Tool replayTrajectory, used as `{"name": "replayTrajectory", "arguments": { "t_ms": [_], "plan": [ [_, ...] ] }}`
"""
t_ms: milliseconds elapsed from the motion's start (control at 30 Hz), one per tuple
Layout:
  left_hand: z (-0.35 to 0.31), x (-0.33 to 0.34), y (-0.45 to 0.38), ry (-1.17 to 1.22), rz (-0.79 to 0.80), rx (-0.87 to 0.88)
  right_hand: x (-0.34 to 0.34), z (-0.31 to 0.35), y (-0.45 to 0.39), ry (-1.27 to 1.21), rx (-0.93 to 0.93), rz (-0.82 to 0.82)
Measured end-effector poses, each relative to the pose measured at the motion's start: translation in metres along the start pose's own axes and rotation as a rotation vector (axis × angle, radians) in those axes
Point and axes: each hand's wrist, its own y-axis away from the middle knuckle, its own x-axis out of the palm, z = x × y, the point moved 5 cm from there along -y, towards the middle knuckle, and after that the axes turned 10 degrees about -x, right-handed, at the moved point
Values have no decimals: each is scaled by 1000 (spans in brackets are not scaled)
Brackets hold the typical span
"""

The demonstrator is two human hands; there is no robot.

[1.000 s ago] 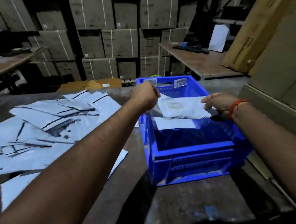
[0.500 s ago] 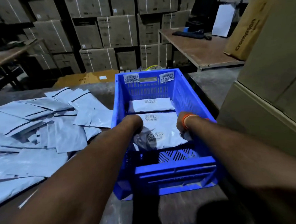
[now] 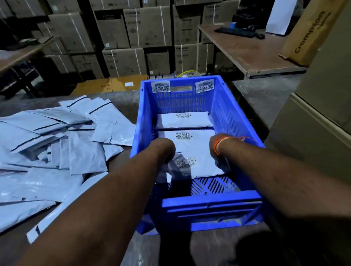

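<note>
The parcel point(image 3: 200, 166) between your hands is a flat, pale grey-white plastic mailer, a little wrinkled, with a printed label point(image 3: 186, 161) of square codes and a barcode on its upper face. It is inside the blue crate point(image 3: 213, 204), in the half near you, and its far edge lies over a second parcel point(image 3: 191, 141). A third parcel point(image 3: 185, 122) is behind that one, near the far wall. The long axis of your parcel goes across the crate, from one side wall to the other, and the label looks upward, slightly turned.

Your left hand point(image 3: 165, 148) is at the left end of the parcel and your right hand point(image 3: 216, 147), with an orange thread point(image 3: 219, 143) on the wrist, is at the right end. Both hands bend downward, so their backs hide the fingers, and I cannot tell if they grasp the parcel or have let go.

The crate stands on the table point(image 3: 12, 251), beside a pile of empty mailers point(image 3: 49, 143).
</note>
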Motion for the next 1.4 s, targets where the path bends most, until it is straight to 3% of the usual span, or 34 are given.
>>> {"name": "replayTrajectory", "arguments": {
  "t_ms": [100,167,233,467,767,867,1200,1400],
  "plan": [
    [-10,-36,15,44,-204,85,-33,-1,12,-164,5,-269],
    [-6,-68,32,-57,-399,169,-63,8,23,-303,-32,-368],
    [12,-104,53,62,-577,184,-92,18,27,-402,-59,-458],
    [131,-164,101,307,-793,105,-164,89,54,-336,-146,-724],
    [268,-119,104,302,-699,107,-173,241,77,-342,-268,-830],
    [301,-82,101,290,-613,96,-135,288,61,-351,-273,-767],
    [390,69,73,209,-307,25,52,410,19,-236,-404,-331],
    [414,96,76,303,-262,17,72,433,45,-184,-353,-453]
  ]
}}
